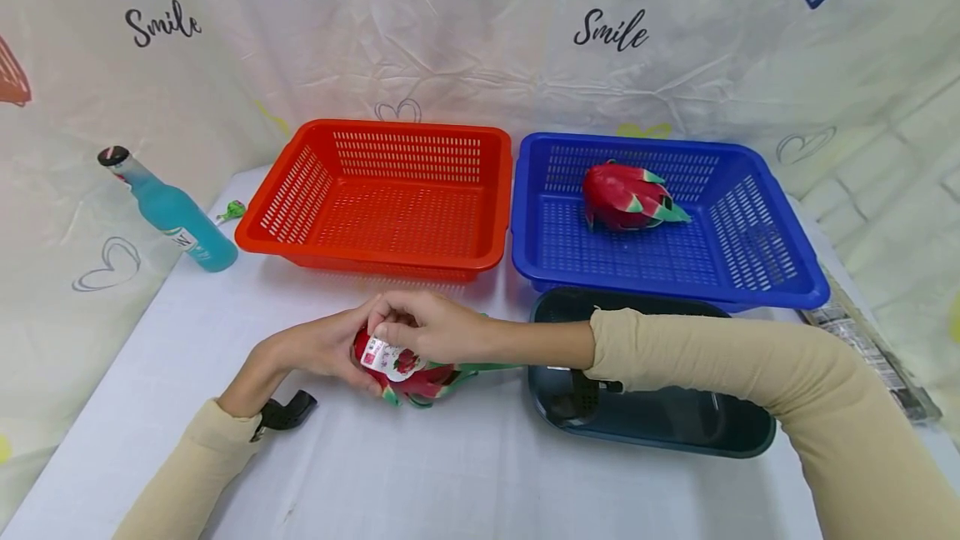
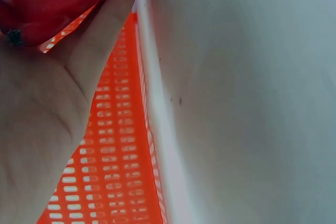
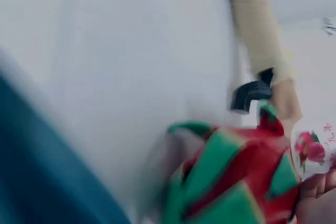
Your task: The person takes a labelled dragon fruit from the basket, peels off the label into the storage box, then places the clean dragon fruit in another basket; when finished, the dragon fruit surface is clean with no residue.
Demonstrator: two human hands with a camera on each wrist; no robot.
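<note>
A red dragon fruit (image 1: 427, 386) with green scales is held by my left hand (image 1: 326, 347) around its stem end, just above the white table. In the left wrist view, the thumb lies along the fruit's red skin (image 2: 58, 3). My right hand (image 1: 435, 325) pinches the edge of a white label (image 1: 390, 359) printed with a dragon fruit picture. That label stands partly off the skin in the right wrist view, though how much still sticks is hidden. Another dragon fruit (image 1: 626, 196) lies in the blue basket (image 1: 555, 261).
A red basket (image 1: 375, 257) stands behind my hands, next to the blue one. Under my right forearm sits a dark green tray (image 1: 660, 423). A bottle of blue drink (image 1: 180, 215) and a small green-wrapped item (image 1: 232, 210) are at left. Folded newspaper (image 1: 862, 340) lies at right.
</note>
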